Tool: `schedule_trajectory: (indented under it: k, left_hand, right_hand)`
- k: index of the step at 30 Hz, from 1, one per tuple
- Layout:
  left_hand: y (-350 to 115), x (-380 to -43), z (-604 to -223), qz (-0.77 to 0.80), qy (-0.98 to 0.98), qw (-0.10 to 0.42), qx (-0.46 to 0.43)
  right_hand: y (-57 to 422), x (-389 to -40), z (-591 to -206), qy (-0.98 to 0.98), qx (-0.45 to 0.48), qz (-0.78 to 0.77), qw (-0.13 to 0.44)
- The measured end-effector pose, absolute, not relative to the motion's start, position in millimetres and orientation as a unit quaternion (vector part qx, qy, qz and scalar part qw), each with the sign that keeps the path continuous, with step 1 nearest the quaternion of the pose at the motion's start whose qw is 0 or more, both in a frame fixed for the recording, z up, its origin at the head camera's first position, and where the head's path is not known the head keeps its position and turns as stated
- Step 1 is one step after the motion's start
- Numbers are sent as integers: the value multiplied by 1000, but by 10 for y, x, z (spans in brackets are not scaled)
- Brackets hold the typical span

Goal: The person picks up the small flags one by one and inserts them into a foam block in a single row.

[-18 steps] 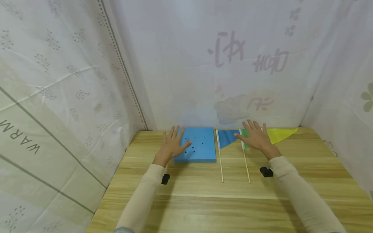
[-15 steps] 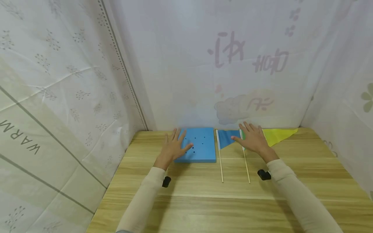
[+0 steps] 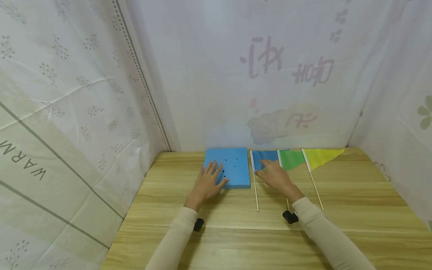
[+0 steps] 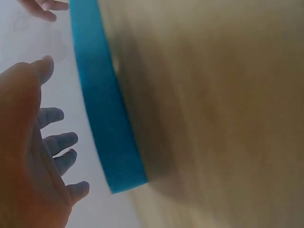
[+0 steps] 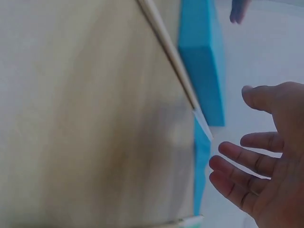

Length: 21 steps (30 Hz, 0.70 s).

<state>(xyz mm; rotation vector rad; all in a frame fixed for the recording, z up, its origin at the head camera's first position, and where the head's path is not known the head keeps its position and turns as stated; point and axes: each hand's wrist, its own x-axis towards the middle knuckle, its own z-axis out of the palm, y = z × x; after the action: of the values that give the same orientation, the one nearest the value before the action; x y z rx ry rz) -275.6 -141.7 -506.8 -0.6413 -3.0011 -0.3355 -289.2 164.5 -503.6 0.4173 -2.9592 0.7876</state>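
Observation:
A blue foam-like block [image 3: 237, 172] with several small dark holes in its top lies toward the back of the table. My left hand [image 3: 206, 183] hovers over its front left part, fingers spread. In the left wrist view a gap shows between that hand and the block's side [image 4: 107, 104]. Right of the block lies a blue pennant flag [image 3: 263, 154] on a thin wooden stick. Above it is my right hand [image 3: 275, 175], fingers apart and slightly bent, holding nothing. The right wrist view shows those fingertips [image 5: 216, 164] close to the blue cloth [image 5: 201, 156].
A green flag [image 3: 291, 159] and a yellow flag [image 3: 322, 156] lie farther right, sticks toward me. The right forearm crosses the green flag's stick. Printed curtains [image 3: 209, 75] stand behind and beside the wooden table [image 3: 236, 243].
Both hands have drawn back toward me. The right hand has moved left from the green flag to the blue one, its fingers bending; the left has shifted slightly right. Flags and block stay put.

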Motion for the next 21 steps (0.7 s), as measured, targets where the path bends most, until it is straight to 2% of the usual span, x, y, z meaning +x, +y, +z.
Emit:
schedule_trajectory:
  k: [10, 21]
  left_hand:
    - [-1387, -2718, -5186, -107, -975, 0, -196]
    - [-1383, -2693, -5206, -102, -976, -6, -194]
  right_hand:
    - [1442, -2815, -5244, -963, 95, 253, -19]
    - [1388, -2818, -5273, -962, 88, 257, -12]
